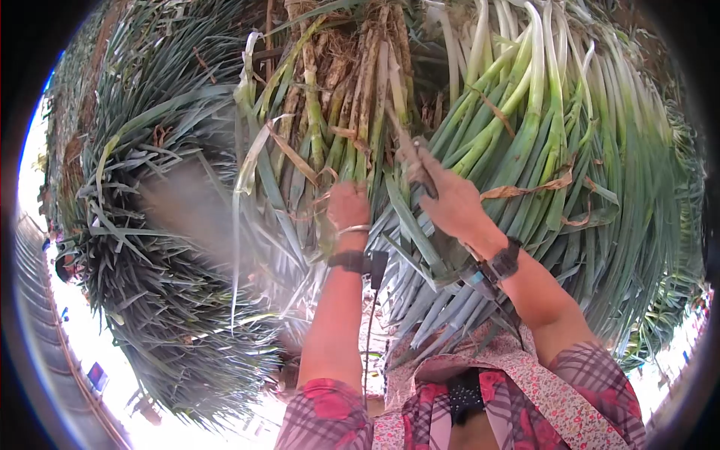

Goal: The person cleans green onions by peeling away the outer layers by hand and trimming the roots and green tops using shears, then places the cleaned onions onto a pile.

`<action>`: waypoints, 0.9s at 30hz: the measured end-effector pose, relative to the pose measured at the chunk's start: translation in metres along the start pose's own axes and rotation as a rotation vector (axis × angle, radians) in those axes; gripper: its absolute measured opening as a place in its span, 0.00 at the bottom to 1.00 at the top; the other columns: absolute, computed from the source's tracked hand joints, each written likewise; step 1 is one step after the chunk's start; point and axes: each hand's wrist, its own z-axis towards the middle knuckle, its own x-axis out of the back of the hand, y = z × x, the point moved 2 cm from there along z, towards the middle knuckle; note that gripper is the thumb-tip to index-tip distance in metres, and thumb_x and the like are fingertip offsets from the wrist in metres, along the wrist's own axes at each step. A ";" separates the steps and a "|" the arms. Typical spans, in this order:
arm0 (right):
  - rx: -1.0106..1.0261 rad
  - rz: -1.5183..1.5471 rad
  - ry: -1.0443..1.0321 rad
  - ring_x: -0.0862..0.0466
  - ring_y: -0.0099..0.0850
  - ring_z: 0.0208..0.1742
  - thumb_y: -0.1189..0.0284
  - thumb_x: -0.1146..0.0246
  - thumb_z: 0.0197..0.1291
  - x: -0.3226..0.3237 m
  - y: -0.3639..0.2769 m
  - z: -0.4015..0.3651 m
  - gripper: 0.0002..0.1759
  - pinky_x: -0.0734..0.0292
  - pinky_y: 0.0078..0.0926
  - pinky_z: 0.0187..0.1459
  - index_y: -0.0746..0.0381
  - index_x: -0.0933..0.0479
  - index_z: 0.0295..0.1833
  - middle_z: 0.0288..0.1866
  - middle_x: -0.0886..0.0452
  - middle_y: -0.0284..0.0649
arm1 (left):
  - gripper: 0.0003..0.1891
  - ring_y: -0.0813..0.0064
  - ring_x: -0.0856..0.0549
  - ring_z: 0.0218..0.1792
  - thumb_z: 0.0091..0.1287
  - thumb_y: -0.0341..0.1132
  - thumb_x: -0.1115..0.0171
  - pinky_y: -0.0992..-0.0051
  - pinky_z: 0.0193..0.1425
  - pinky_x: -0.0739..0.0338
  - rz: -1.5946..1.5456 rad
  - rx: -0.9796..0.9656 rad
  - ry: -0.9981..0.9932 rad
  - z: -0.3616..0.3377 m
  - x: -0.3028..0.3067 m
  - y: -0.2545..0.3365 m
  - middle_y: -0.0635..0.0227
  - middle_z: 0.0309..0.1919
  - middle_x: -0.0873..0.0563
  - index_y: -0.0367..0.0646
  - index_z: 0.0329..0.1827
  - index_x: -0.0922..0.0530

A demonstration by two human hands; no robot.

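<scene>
My left hand (349, 206) is closed in a fist around some of the soil-stained spring onions (352, 112), whose brown roots and dry outer leaves point away from me. In my right hand (454, 201) is a knife (397, 129), gripped by its dark handle. Its narrow blade reaches up and to the left, close beside the stained stalks. To the right lies a pile of cleaner spring onions (536, 97) with white and pale green stems. A dry brown leaf (532, 186) lies across them, just right of my right hand.
Stacked spring onion leaves (172, 315) rise along the left side, with a blurred patch in front. Long green leaves hang down toward my apron (525, 367). A cable (369, 337) runs down from the band on my left wrist. Ridged metal sheeting (49, 315) shows at far left.
</scene>
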 end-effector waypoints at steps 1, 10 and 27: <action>0.023 -0.016 -0.105 0.18 0.51 0.37 0.66 0.44 0.54 0.005 -0.009 -0.010 0.37 0.22 0.44 0.41 0.55 0.44 0.72 0.35 0.19 0.52 | 0.14 0.51 0.20 0.42 0.55 0.39 0.33 0.59 0.44 0.26 0.036 -0.019 0.035 -0.001 -0.006 0.005 0.54 0.35 0.19 0.41 0.38 0.23; 0.013 -0.108 -0.301 0.17 0.52 0.37 0.67 0.45 0.57 -0.024 -0.003 -0.024 0.36 0.23 0.47 0.39 0.58 0.45 0.72 0.35 0.18 0.53 | 0.20 0.49 0.19 0.41 0.52 0.37 0.33 0.57 0.43 0.23 0.168 0.144 -0.049 0.011 -0.022 -0.005 0.54 0.40 0.23 0.41 0.41 0.33; 0.121 -0.076 0.122 0.17 0.50 0.36 0.69 0.41 0.50 0.008 0.000 0.039 0.38 0.22 0.47 0.39 0.58 0.42 0.70 0.35 0.19 0.52 | 0.09 0.52 0.19 0.37 0.55 0.35 0.38 0.60 0.42 0.24 0.044 -0.158 0.306 0.053 0.035 -0.003 0.53 0.36 0.21 0.41 0.36 0.24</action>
